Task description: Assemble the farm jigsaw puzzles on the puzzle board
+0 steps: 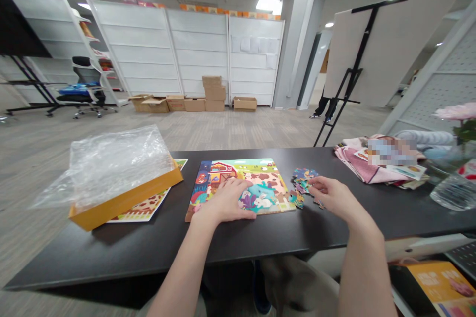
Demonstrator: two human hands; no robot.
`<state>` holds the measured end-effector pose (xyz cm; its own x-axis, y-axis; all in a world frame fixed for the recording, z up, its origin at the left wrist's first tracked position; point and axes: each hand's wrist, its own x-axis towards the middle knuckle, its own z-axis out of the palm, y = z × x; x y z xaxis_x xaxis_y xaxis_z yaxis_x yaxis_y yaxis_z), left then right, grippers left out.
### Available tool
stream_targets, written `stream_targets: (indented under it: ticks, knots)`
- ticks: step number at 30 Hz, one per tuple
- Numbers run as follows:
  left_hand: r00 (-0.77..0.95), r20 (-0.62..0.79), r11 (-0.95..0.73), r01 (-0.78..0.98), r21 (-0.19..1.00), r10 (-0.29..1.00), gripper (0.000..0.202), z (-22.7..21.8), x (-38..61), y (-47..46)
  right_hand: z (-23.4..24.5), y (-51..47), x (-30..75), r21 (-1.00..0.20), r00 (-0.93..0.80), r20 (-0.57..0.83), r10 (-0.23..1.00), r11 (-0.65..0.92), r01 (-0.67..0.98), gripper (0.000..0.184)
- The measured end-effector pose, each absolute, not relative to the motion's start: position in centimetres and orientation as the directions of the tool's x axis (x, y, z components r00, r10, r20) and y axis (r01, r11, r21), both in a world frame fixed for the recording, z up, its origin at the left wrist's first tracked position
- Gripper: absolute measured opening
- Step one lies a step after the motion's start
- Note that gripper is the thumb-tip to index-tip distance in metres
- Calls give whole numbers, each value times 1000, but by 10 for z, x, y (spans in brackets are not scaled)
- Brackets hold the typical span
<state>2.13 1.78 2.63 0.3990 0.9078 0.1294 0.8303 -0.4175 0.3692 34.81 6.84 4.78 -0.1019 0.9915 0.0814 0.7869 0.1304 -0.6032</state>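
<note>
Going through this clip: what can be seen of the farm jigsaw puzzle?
The farm jigsaw puzzle lies flat on the dark table: a rectangular board, cardboard by its look, picturing a red barn, brown-patched ground and white rabbits. The left hand rests on its lower middle, and loose pieces lie beside its right edge.

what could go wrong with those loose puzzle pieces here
The loose puzzle pieces sit in a small heap beside the right hand, so a careless brush could scatter them across the black table. The left hand is pressing on the farm jigsaw board, which might shift it or lift pieces. The yellow box lid seems to overhang the table edge and could tip.
</note>
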Motion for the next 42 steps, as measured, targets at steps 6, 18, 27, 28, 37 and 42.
stream_targets:
  ticks: [6,18,27,28,37,42]
  knots:
    - [397,120,-412,833,368,910,79,28,26,17,40,66,329,-512,-267,-16,963,222,830,15]
    - [388,148,-415,828,377,909,75,27,35,15,28,71,327,-486,-261,-46,964,207,849,21]
    - [387,158,-418,823,384,908,73,26,36,15,39,65,322,-513,-294,-14,956,245,823,37]
    - [388,160,-419,823,384,908,73,26,36,15,40,65,321,-530,-299,-17,954,245,812,41]
    - [388,164,-421,824,379,907,80,20,22,18,42,62,311,-525,-392,-81,916,295,798,44]
    - [391,177,-429,822,375,903,80,17,19,18,39,63,308,-544,-409,-65,910,311,779,42]
